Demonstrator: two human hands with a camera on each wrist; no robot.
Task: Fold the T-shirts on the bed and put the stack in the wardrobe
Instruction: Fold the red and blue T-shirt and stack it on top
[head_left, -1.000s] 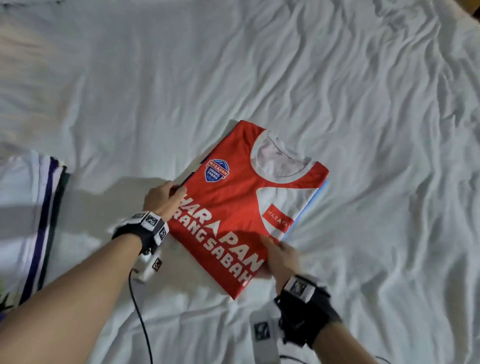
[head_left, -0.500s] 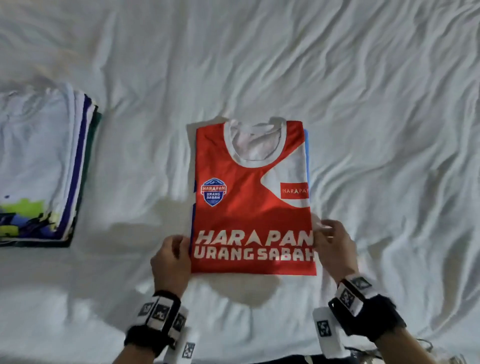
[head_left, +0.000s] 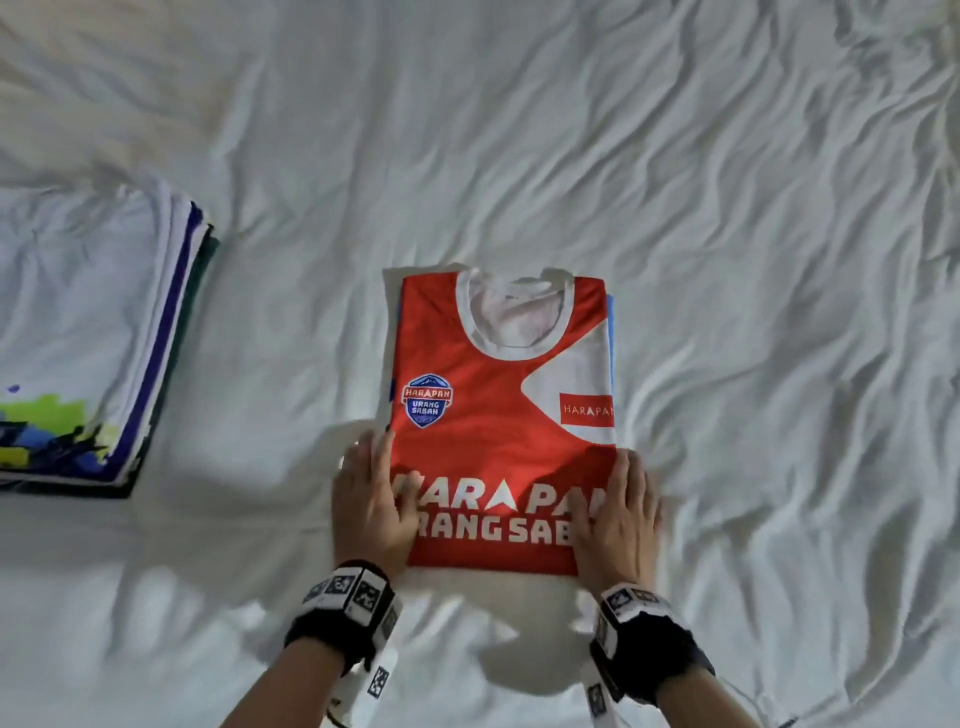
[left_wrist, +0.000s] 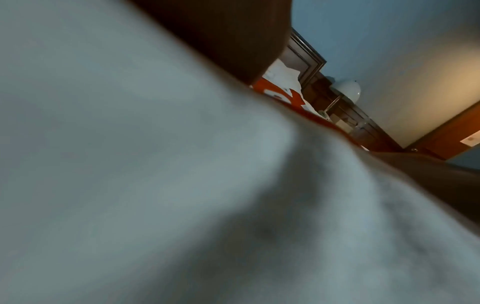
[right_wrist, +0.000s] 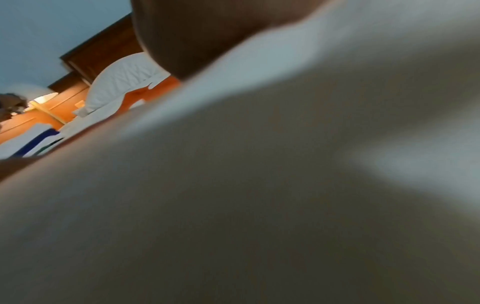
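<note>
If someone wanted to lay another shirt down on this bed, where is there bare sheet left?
Bare sheet spans the far side beyond the red shirt, and the whole area to its right. A narrower strip lies between the red shirt and the pile of folded shirts at the left edge. It is crowded at the shirt's near end, where the left hand and right hand press flat.

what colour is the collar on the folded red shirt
White collar, clearest in the head view.
</note>
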